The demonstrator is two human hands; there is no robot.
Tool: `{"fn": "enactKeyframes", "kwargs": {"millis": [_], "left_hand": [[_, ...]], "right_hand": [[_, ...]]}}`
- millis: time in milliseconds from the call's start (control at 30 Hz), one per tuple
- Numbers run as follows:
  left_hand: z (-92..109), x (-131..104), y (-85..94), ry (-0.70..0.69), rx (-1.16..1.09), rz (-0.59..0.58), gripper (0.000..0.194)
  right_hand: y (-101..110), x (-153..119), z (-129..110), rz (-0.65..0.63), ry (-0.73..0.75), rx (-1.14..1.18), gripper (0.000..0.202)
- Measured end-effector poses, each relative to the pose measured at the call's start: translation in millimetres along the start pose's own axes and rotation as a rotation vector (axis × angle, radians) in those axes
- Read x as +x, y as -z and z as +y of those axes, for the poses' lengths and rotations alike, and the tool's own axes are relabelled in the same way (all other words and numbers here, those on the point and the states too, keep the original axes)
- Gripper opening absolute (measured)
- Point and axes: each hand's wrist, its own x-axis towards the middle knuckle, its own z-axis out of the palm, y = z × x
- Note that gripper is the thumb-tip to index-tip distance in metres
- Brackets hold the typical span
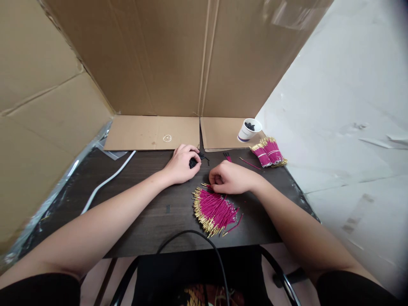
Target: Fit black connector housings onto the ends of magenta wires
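My left hand [185, 164] is curled over a small pile of short black tube-like pieces [193, 162], thumb and fingers closing round some of them. To its right my right hand [230, 177] is closed, fingertips pinched at a magenta wire [207, 186] whose gold end points left. Its fingers partly hide that wire, so I cannot tell how many are held. Just below the right hand lies a fanned heap of magenta wires [216, 210], gold terminals to the left and bare silvery ends to the right.
A paper cup [245, 134] of black pieces stands on a cardboard sheet [219, 135], near tied magenta wire bundles [269, 152]. Several black-tipped wires [227, 157] and one loose wire [250, 163] lie beyond my right hand. A white cable [110, 180] crosses the table's left side; cardboard walls the back.
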Motion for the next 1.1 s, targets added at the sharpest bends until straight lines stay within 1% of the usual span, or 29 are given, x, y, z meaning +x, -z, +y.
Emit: {"fn": "enactKeyframes", "kwargs": {"millis": [200,367,467,533,633,700,800,967,1100], "left_hand": [[0,0,0.1,0.012,0.008,-0.017,0.005],[0,0,-1.1,0.017,0.016,-0.020,0.005],[0,0,-1.5,0.015,0.021,-0.013,0.001],[-1,0,-1.5,-0.004,0.013,0.007,0.003],[-4,-1,-1.2,-0.055,-0.015,0.043,0.003],[-7,-1,-0.9,-0.086,-0.028,0.060,0.007],[-9,-2,-0.9,-0.120,-0.028,0.075,0.009],[-10,-2,-2.5,-0.154,-0.035,0.099,0.009],[-10,-2,-3.2,-0.180,-0.003,0.076,0.010]], "right_hand": [[-1,0,0,0.015,0.010,-0.025,0.014],[-5,3,4,0.053,0.059,0.026,0.013],[-8,7,8,0.139,0.098,0.035,0.013],[-11,9,11,0.205,0.108,0.055,0.014],[-16,12,17,0.276,0.112,0.156,0.014],[-19,15,20,0.306,0.130,0.238,0.013],[-24,19,23,0.358,0.166,0.295,0.015],[-29,24,27,0.523,0.193,0.314,0.018],[-30,27,30,0.661,0.166,0.238,0.024]]}}
